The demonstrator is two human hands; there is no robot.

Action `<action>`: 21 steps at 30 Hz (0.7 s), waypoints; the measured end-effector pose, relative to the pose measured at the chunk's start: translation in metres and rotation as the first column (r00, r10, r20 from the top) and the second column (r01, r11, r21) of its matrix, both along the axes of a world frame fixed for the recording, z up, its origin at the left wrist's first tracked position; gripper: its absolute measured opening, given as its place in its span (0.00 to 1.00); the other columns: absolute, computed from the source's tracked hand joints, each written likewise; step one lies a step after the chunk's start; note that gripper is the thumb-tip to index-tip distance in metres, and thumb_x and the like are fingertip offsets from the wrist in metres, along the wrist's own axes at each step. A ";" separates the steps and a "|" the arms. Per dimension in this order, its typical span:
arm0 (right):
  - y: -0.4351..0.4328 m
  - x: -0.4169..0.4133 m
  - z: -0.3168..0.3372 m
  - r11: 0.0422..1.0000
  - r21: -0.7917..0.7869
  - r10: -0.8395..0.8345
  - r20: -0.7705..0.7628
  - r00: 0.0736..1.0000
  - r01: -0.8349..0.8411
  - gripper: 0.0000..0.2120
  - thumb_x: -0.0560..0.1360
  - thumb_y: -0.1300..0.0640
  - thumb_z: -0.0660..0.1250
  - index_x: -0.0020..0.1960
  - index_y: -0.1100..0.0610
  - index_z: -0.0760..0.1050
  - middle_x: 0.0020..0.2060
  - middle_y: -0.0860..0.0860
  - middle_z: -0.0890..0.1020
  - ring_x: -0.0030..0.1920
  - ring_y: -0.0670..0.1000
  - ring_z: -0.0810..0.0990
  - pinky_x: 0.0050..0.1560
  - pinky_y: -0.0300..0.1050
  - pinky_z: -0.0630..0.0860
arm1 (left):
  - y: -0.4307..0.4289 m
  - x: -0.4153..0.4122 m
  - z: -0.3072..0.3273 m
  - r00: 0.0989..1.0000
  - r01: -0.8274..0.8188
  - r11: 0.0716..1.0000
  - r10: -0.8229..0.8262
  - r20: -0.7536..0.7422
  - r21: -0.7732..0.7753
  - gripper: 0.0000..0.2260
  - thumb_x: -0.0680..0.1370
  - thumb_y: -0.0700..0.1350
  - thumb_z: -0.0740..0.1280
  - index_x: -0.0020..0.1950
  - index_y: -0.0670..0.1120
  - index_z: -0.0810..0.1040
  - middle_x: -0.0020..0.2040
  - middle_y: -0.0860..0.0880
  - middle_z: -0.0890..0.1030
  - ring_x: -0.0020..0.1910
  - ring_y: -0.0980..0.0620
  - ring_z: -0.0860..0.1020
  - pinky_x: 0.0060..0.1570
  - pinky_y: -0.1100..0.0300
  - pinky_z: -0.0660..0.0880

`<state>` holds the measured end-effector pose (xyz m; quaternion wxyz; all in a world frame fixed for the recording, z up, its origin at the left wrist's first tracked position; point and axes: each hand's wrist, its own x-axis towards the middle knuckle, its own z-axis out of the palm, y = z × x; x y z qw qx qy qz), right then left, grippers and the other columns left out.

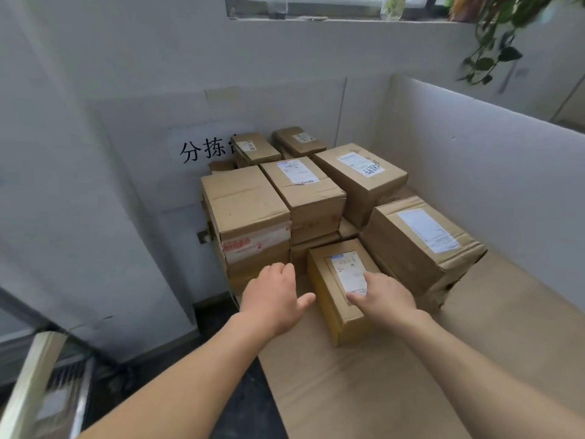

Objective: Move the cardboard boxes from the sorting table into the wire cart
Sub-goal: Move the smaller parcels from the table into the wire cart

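Step in hand: Approach to pick-up. Judged from the hand positions, the nearest small brown cardboard box with a white shipping label on its top [340, 289] is the item selected for transfer.

Right hand: The right hand [387, 296] lies palm down on the near top of the small box, fingers spread over the label. It is not closed; nothing is lifted.

Left hand: The left hand [273, 299] is open, thumb spread toward the box, just beside the box's left face. Contact with the box cannot be confirmed. It holds nothing.

Next move: Probably requires the left hand to close in on the left side face while the right hand takes the opposite side, then a lift clear of the neighbouring boxes and a turn toward the cart.

Box location: At the front of the stack, resting on the brown-paper-covered bench [395, 375], standing free on its near and left sides.

Box appearance: Oblong, yellowish tape along the left edge, corners intact. Looks light enough for a two-hand lift; this is a judgement.

Remaining stock: A pile of taped brown cardboard boxes [304, 191] of mixed sizes stands behind, against the white partition panel [474, 160]. Most of the task appears outstanding.

Cart: A blurred wire and frame structure [53, 384] at lower left may be the cart; this cannot be confirmed.
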<state>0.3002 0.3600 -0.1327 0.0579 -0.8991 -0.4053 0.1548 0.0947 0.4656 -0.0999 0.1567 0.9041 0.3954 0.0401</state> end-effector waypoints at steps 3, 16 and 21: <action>0.004 0.024 -0.019 1.000 -0.010 0.013 -0.046 0.999 -0.013 0.24 0.74 0.37 0.66 0.64 0.49 0.73 0.56 0.49 0.79 0.53 0.53 0.78 0.46 0.49 0.78 | -0.003 0.019 -0.019 0.999 -0.013 0.998 0.010 -0.044 -0.065 0.31 0.79 0.64 0.62 0.76 0.48 0.65 0.73 0.49 0.70 0.72 0.48 0.69 0.65 0.52 0.71; 0.012 0.050 -0.054 0.996 -0.085 -0.001 -0.176 0.984 -0.014 0.46 0.58 0.33 0.77 0.70 0.45 0.63 0.60 0.55 0.71 0.60 0.58 0.74 0.57 0.53 0.75 | -0.010 0.057 -0.068 0.988 -0.118 0.958 0.088 -0.125 -0.262 0.33 0.78 0.64 0.64 0.77 0.47 0.63 0.75 0.47 0.69 0.71 0.47 0.70 0.62 0.55 0.71; -0.007 0.009 -0.067 0.997 -0.038 0.062 -0.220 0.974 -0.072 0.51 0.54 0.28 0.74 0.70 0.43 0.57 0.59 0.53 0.69 0.60 0.56 0.70 0.55 0.49 0.71 | -0.024 0.043 -0.082 0.978 -0.206 0.917 0.184 -0.097 -0.341 0.29 0.77 0.62 0.68 0.73 0.50 0.68 0.68 0.49 0.74 0.57 0.53 0.74 0.50 0.62 0.68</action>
